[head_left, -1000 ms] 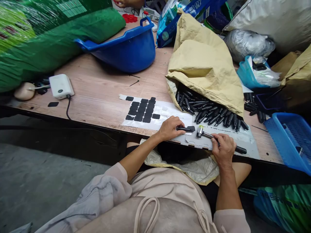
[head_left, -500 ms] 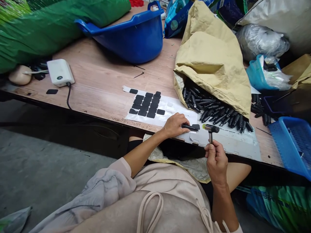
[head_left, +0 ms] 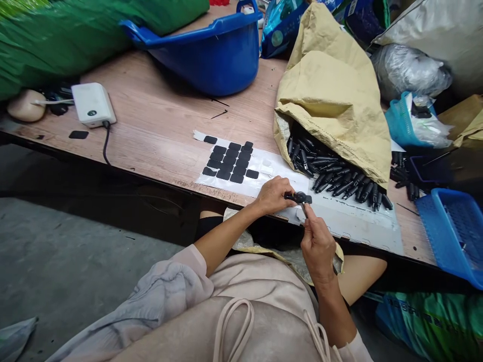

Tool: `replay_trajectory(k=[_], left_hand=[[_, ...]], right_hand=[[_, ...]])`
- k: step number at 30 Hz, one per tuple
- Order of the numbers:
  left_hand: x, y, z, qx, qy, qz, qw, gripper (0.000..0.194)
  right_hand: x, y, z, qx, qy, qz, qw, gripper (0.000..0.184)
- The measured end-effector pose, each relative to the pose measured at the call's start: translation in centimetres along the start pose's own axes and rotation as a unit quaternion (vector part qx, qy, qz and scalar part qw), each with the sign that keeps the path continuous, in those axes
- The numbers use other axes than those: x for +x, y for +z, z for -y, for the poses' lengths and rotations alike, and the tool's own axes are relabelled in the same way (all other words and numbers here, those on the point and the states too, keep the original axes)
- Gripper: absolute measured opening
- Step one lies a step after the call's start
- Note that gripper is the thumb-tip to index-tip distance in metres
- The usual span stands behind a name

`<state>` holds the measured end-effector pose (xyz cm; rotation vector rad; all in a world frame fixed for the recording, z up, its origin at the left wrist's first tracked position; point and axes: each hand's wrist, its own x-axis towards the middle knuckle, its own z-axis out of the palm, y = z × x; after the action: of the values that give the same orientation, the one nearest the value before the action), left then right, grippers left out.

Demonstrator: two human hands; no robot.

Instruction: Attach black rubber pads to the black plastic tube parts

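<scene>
My left hand (head_left: 274, 195) pinches a small black plastic part (head_left: 289, 195) at the front edge of the table. A small hammer (head_left: 302, 198) is in my right hand (head_left: 318, 246), its fingers wrapped round the metal handle. The hammer head overlaps the end of the black part; whether the two touch, I cannot tell. Left of my hands, several black rounded-square pads (head_left: 228, 160) lie in rows on a white sheet (head_left: 264, 181). Beyond my right hand, many similar black parts (head_left: 341, 178) spill from the mouth of a tan sack (head_left: 332, 90).
A large blue basin (head_left: 204, 60) stands at the back. To the left are a white box with a cable (head_left: 92, 104) and a green wrapped bundle (head_left: 75, 45). A blue basket (head_left: 449, 241) sits at the right edge, a lighter blue basket (head_left: 403, 120) behind it.
My right hand has brought the hammer left and over to the black part. My left hand keeps its pinch in nearly the same place. The view has shifted slightly.
</scene>
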<state>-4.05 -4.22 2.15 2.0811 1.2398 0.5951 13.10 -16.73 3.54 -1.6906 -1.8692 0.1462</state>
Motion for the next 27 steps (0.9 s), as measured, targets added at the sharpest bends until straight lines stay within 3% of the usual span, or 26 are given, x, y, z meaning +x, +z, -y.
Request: replay_trajectory(k=[3,7,11,14,18,22,27], left_hand=[[0.0,0.1,-0.1,-0.003,-0.006,-0.008,1.000,0.017],[0.0,0.0,-0.1,-0.009,0.005,-0.008,1.000,0.015],[0.0,0.0,0.0,-0.012,-0.005,-0.012,1.000,0.015],[0.0,0.0,0.0,-0.014,-0.005,-0.013,1.000,0.016],[-0.1,0.0,-0.1,-0.014,-0.004,-0.018,1.000,0.015],[0.1,0.1,-0.1,-0.013,-0.013,-0.017,1.000,0.016],[0.1,0.0,0.3,-0.031,0.021,-0.050,0.998,0.013]], right_hand=[[0.0,-0.1,-0.2,-0.007,0.006,0.002,1.000,0.046],[0.1,-0.7,-0.3,0.007,0.017,-0.049,0.999,0.044],[-0.3,-0.6,-0.6,0.008,0.022,-0.023,0.999,0.043],[-0.4,-1.1,-1.6,-0.001,0.032,-0.049,0.998,0.043],[0.4,-3.5,-4.9,-0.061,0.015,-0.090,0.994,0.037],[1.7,-5.7,-9.6,-0.172,-0.065,-0.018,0.983,0.029],[2.8,-4.6,-13.3,-0.194,-0.072,-0.039,0.978,0.028]])
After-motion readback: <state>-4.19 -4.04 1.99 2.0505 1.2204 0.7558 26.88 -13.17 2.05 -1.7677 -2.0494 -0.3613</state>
